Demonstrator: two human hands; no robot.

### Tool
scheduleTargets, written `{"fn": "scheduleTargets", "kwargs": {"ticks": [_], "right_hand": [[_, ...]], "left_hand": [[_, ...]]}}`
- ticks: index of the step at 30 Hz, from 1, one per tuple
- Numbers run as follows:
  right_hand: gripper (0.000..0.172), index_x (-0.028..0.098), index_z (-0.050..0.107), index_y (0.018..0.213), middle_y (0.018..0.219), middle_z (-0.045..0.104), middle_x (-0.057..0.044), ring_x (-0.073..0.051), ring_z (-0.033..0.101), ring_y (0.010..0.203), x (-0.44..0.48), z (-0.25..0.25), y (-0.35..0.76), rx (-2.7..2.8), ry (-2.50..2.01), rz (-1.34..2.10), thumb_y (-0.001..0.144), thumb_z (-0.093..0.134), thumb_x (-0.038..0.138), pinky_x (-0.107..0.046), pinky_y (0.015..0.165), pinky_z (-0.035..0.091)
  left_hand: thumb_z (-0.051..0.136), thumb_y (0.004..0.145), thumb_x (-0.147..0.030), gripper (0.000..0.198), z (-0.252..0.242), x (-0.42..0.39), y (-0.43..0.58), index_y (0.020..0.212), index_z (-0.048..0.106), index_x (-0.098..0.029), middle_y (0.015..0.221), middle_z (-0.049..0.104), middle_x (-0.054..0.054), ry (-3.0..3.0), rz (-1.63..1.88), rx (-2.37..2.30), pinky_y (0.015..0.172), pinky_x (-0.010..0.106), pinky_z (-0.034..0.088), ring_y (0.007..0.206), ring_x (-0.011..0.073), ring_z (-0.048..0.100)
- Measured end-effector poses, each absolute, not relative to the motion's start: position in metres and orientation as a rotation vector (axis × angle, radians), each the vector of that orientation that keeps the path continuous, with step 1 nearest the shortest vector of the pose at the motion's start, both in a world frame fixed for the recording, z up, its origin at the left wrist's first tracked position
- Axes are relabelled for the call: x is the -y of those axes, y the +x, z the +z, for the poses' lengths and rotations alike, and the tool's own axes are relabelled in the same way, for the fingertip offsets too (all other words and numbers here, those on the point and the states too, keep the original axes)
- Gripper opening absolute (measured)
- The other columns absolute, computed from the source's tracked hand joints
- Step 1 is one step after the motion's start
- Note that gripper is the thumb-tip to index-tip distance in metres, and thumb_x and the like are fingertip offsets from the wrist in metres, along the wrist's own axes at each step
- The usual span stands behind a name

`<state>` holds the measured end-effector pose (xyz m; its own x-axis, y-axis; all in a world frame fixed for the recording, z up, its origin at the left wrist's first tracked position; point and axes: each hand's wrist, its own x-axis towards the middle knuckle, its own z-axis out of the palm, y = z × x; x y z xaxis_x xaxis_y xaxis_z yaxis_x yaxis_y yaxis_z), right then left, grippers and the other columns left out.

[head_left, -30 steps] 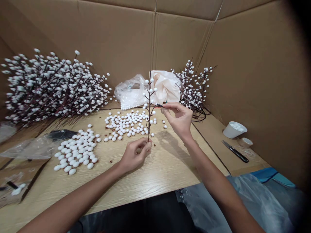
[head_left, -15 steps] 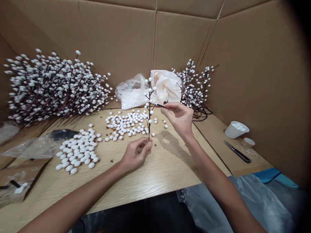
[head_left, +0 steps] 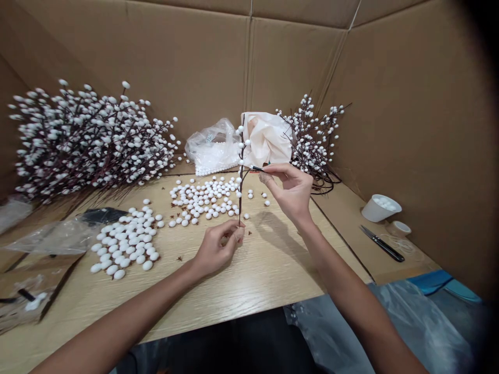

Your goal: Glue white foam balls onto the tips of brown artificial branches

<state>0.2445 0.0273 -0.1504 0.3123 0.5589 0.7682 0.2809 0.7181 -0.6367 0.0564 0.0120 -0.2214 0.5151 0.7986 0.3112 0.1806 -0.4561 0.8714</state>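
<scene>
My left hand [head_left: 218,246] is closed around the bottom of a thin dark twig [head_left: 240,187] that stands upright and carries small white beads on its side stems. My right hand [head_left: 290,189] pinches a bare side stem of that twig near its middle, thumb and forefinger pressed together. Under the twig, loose white beads [head_left: 202,200] lie scattered on the wooden table [head_left: 253,275]. A second patch of larger white beads [head_left: 125,244] lies to the left of my left hand.
A big heap of beaded branches [head_left: 86,140] fills the back left; a smaller bunch [head_left: 312,137] stands back right. Plastic bags [head_left: 212,148] and cream paper [head_left: 267,137] sit behind. A white cup [head_left: 379,208], tape roll [head_left: 396,228] and knife [head_left: 382,243] lie right. Cardboard walls surround.
The twig has turned slightly in my left fingers, so its beaded side stems now line up closer to the main stem. Both hands stay in place.
</scene>
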Motion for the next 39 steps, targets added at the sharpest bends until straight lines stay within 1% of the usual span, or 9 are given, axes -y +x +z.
{"fn": "scheduleTargets", "kwargs": {"ticks": [6, 13, 18, 22, 29, 34, 39], "right_hand": [[0.009, 0.020, 0.069, 0.076, 0.078, 0.071, -0.001, -0.014, 0.067, 0.078, -0.0290, -0.1496, 0.2463, 1.259, -0.793, 0.236, 0.070, 0.069, 0.014, -0.031, 0.076, 0.057], [0.010, 0.020, 0.069, 0.076, 0.077, 0.071, 0.000, -0.013, 0.067, 0.076, -0.0294, -0.1490, 0.2464, 1.251, -0.769, 0.282, 0.069, 0.070, 0.012, -0.030, 0.075, 0.057], [0.009, 0.020, 0.069, 0.076, 0.076, 0.071, 0.000, -0.014, 0.067, 0.076, -0.0280, -0.1489, 0.2456, 1.263, -0.758, 0.296, 0.069, 0.070, 0.014, -0.030, 0.075, 0.058], [0.008, 0.020, 0.069, 0.075, 0.076, 0.071, 0.000, -0.014, 0.067, 0.075, -0.0269, -0.1486, 0.2450, 1.267, -0.759, 0.293, 0.069, 0.071, 0.014, -0.030, 0.074, 0.058], [0.011, 0.019, 0.070, 0.076, 0.076, 0.071, 0.000, -0.013, 0.067, 0.075, -0.0279, -0.1484, 0.2451, 1.269, -0.744, 0.283, 0.069, 0.070, 0.011, -0.029, 0.074, 0.057], [0.013, 0.018, 0.070, 0.076, 0.076, 0.070, 0.000, -0.012, 0.066, 0.075, -0.0279, -0.1489, 0.2455, 1.266, -0.746, 0.274, 0.069, 0.069, 0.008, -0.028, 0.074, 0.056], [0.011, 0.019, 0.070, 0.077, 0.077, 0.070, 0.000, -0.013, 0.067, 0.076, -0.0286, -0.1504, 0.2461, 1.255, -0.776, 0.254, 0.069, 0.069, 0.011, -0.029, 0.074, 0.057]], "left_hand": [[0.050, 0.090, -0.032, 0.020, -0.2220, -0.0122, 0.0566, 0.092, 0.060, -0.014, 0.072, 0.060, 0.002, 1.916, 0.924, -0.814, 0.061, 0.020, 0.051, 0.067, 0.0120, 0.062], [0.050, 0.090, -0.032, 0.020, -0.2236, -0.0131, 0.0551, 0.094, 0.060, -0.015, 0.073, 0.060, 0.002, 1.922, 0.909, -0.795, 0.059, 0.019, 0.050, 0.066, 0.0118, 0.061], [0.050, 0.090, -0.032, 0.021, -0.2236, -0.0133, 0.0553, 0.094, 0.060, -0.015, 0.071, 0.060, 0.002, 1.915, 0.907, -0.803, 0.060, 0.020, 0.049, 0.066, 0.0120, 0.061], [0.050, 0.090, -0.032, 0.021, -0.2232, -0.0127, 0.0556, 0.096, 0.059, -0.015, 0.071, 0.061, 0.002, 1.889, 0.899, -0.805, 0.061, 0.020, 0.050, 0.067, 0.0124, 0.061], [0.050, 0.090, -0.031, 0.019, -0.2224, -0.0121, 0.0546, 0.094, 0.059, -0.015, 0.069, 0.060, 0.001, 1.921, 0.893, -0.802, 0.060, 0.019, 0.047, 0.065, 0.0111, 0.059], [0.049, 0.090, -0.032, 0.020, -0.2225, -0.0123, 0.0551, 0.094, 0.059, -0.015, 0.070, 0.059, 0.001, 1.893, 0.893, -0.808, 0.061, 0.019, 0.048, 0.066, 0.0107, 0.059], [0.049, 0.090, -0.032, 0.020, -0.2203, -0.0119, 0.0560, 0.095, 0.059, -0.014, 0.069, 0.059, 0.001, 1.899, 0.890, -0.810, 0.060, 0.019, 0.047, 0.065, 0.0105, 0.058]]}}
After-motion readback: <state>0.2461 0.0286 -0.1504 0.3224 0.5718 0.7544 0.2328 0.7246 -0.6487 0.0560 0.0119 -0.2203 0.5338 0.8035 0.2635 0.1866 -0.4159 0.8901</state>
